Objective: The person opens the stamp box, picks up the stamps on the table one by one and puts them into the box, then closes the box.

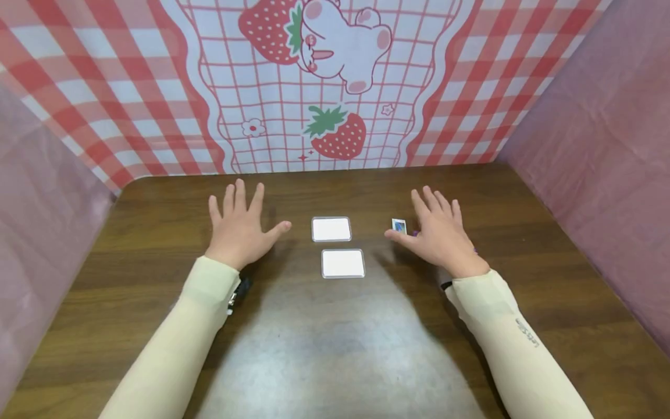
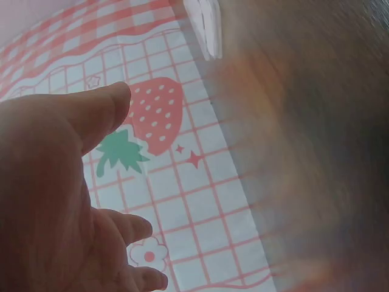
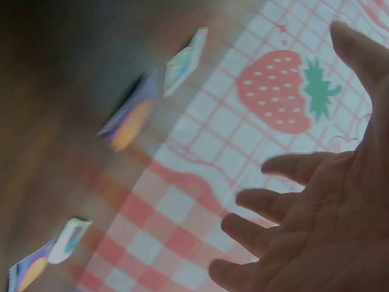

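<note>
Spreading left hand and right hand wide, with nothing held in either.
Just left of right hand in the head view, right of centre and partly hidden: a picture, far nearer to right hand than left; long axis unclear. Midframe, between both hands: upper card and lower card, lying apart, lengthwise left to right.

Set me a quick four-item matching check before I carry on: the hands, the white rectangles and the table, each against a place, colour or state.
1. left hand
2. right hand
3. white rectangles
4. table

A. brown, wood-grained
B. thumb by the small picture card
C. lying between the hands
D. fingers spread, left of the rectangles

Pairs: 1-D, 2-B, 3-C, 4-A
</note>
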Demonstrator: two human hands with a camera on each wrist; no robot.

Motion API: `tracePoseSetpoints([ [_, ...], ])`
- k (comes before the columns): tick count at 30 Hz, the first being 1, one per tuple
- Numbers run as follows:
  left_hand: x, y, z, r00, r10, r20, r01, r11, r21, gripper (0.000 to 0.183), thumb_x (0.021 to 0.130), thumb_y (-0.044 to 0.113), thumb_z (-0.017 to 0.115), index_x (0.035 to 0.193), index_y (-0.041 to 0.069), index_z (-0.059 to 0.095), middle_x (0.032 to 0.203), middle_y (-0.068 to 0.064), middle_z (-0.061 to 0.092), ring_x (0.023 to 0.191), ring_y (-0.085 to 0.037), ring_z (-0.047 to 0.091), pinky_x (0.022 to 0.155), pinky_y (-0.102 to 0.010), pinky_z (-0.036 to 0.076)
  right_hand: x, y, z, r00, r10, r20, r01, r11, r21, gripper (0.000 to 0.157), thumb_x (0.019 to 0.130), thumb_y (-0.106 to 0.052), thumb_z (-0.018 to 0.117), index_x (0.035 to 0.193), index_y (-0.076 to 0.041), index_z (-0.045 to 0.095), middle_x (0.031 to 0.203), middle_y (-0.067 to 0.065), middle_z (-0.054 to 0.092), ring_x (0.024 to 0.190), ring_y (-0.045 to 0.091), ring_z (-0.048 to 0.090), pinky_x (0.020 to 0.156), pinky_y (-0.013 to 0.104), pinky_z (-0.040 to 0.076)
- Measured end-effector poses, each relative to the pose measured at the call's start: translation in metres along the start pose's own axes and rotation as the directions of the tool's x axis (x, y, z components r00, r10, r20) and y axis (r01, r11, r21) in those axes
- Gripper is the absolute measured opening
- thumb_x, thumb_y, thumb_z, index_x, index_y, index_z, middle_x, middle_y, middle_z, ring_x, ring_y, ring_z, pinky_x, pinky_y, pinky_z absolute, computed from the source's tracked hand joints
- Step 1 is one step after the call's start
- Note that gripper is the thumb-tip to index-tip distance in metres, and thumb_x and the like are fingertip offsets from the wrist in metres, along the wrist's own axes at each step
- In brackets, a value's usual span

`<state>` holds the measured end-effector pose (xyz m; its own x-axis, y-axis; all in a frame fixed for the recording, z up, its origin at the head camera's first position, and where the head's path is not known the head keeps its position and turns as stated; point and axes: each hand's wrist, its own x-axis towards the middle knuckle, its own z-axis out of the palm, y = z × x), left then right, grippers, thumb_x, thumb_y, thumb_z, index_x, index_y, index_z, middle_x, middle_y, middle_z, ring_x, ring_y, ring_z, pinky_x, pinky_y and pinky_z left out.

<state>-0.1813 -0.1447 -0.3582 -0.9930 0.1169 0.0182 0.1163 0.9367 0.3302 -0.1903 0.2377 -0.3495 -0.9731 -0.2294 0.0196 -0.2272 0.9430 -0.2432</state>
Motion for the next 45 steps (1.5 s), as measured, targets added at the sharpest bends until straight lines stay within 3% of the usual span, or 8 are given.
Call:
tracePoseSetpoints([
  [11,0.002,0.014,0.004,0.996,0.081,0.044,-0.078,0.994,-0.078,0.099,0.097,0.066,0.056,0.166,0.01,0.014,0.17,-0.026,0.0,0.157,-0.045,-0.003,0.121,-0.064,-0.007,-0.001,-0.043,-0.001,0.994,-0.096,0.051,0.094,0.995,0.029,0.107,0.08,-0.066,0.079,0.158,-0.005,0.039,0.162,0.019,0.038,0.148,0.041,0.036,0.115,0.061,0.034],
  [13,0.003,0.017,0.005,0.993,0.109,0.051,-0.103,0.989,-0.105,0.099,0.096,0.065,0.059,0.166,0.009,0.017,0.171,-0.024,0.002,0.158,-0.043,0.0,0.123,-0.063,-0.001,-0.004,-0.051,0.002,0.99,-0.123,0.071,0.121,0.992,0.04,0.1,0.081,-0.061,0.081,0.155,-0.006,0.045,0.157,0.019,0.045,0.144,0.04,0.041,0.11,0.061,0.04],
  [16,0.004,0.024,0.007,0.985,0.163,0.049,-0.155,0.978,-0.141,0.091,0.095,0.061,0.064,0.162,0.007,0.031,0.17,-0.021,0.016,0.156,-0.041,0.013,0.123,-0.061,0.017,-0.007,-0.059,0.008,0.979,-0.167,0.115,0.161,0.985,0.056,0.09,0.081,-0.056,0.083,0.151,-0.008,0.051,0.149,0.017,0.053,0.136,0.038,0.051,0.103,0.059,0.047],
  [21,0.005,0.037,0.015,0.942,0.327,0.075,-0.303,0.926,-0.223,0.059,0.097,0.049,0.068,0.138,0.006,0.062,0.136,-0.013,0.06,0.128,-0.03,0.056,0.107,-0.051,0.046,-0.005,-0.064,0.019,0.95,-0.264,0.166,0.253,0.964,0.085,0.072,0.082,-0.048,0.085,0.139,-0.01,0.062,0.129,0.011,0.064,0.11,0.026,0.062,0.09,0.047,0.053],
  [24,0.005,0.044,0.022,0.91,0.388,0.144,-0.341,0.9,-0.271,0.05,0.095,0.046,0.072,0.128,0.009,0.068,0.116,-0.006,0.069,0.107,-0.021,0.065,0.097,-0.044,0.052,-0.003,-0.064,0.023,0.941,-0.285,0.184,0.272,0.958,0.092,0.068,0.082,-0.045,0.087,0.136,-0.011,0.064,0.123,0.008,0.064,0.1,0.021,0.06,0.086,0.043,0.053],
  [29,0.004,0.052,0.031,0.881,0.38,0.281,-0.311,0.913,-0.263,0.056,0.087,0.044,0.082,0.128,0.01,0.065,0.101,0.0,0.068,0.091,-0.015,0.063,0.086,-0.039,0.053,-0.003,-0.063,0.029,0.931,-0.287,0.226,0.269,0.957,0.106,0.073,0.084,-0.043,0.085,0.143,-0.009,0.058,0.129,0.01,0.061,0.101,0.021,0.061,0.087,0.042,0.053],
  [34,0.003,0.061,0.035,0.859,0.366,0.358,-0.278,0.921,-0.274,0.065,0.083,0.039,0.087,0.132,0.007,0.06,0.092,-0.001,0.065,0.081,-0.016,0.06,0.077,-0.034,0.051,-0.003,-0.066,0.036,0.917,-0.321,0.239,0.307,0.947,0.093,0.078,0.086,-0.04,0.084,0.147,-0.002,0.053,0.13,0.014,0.059,0.103,0.023,0.059,0.087,0.042,0.053],
  [45,0.001,0.071,0.05,0.87,0.319,0.377,-0.244,0.941,-0.232,0.063,0.085,0.035,0.086,0.133,0.008,0.054,0.098,-0.003,0.066,0.083,-0.016,0.062,0.08,-0.034,0.052,-0.005,-0.069,0.043,0.913,-0.319,0.256,0.311,0.948,0.075,0.057,0.091,-0.03,0.082,0.136,-0.002,0.061,0.122,0.012,0.057,0.105,0.024,0.054,0.089,0.04,0.051],
])
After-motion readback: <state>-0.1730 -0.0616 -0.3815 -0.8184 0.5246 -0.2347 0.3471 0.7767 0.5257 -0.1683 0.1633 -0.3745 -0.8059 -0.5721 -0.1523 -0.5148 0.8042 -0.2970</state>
